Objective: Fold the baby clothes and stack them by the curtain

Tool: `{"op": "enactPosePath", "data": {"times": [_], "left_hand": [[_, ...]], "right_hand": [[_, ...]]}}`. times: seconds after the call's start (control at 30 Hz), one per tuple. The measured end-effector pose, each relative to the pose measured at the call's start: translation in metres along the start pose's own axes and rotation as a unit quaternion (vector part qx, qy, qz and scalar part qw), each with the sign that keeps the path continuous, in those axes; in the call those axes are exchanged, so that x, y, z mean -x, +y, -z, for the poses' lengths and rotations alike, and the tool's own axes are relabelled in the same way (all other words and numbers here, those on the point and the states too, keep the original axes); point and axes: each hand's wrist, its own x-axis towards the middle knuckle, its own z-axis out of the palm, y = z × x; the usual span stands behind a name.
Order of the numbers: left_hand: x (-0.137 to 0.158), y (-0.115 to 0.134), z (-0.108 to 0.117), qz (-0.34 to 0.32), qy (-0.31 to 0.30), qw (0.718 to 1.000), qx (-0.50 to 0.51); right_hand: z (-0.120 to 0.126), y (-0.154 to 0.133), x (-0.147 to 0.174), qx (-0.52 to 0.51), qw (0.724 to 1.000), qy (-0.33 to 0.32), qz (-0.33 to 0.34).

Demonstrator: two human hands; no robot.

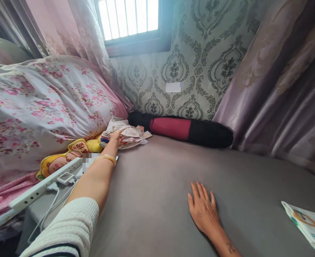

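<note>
My left hand reaches far forward, a bangle on its wrist, and grips the near side of a pile of folded clothes. The clothes are mostly white with small coloured prints; some fingers are hidden against the cloth. Flat on the grey bed sheet lies my right hand, palm down, fingers stretched out, holding nothing.
Behind the clothes, a black and red long bag lies along the wall. At left are a white power strip with cables, a yellow cartoon cushion and a floral cover. A printed cloth lies at right.
</note>
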Motion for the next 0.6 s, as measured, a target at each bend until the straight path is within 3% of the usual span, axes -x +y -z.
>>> {"op": "enactPosePath", "data": {"times": [0.3, 0.6], "left_hand": [[-0.002, 0.000, -0.010, 0.016, 0.067, 0.996, 0.063], [-0.009, -0.004, -0.017, 0.003, 0.049, 0.998, 0.038]], "right_hand": [[0.003, -0.001, 0.000, -0.002, 1.000, -0.009, -0.004], [0.002, -0.001, 0.000, 0.001, 1.000, -0.008, -0.006]]}}
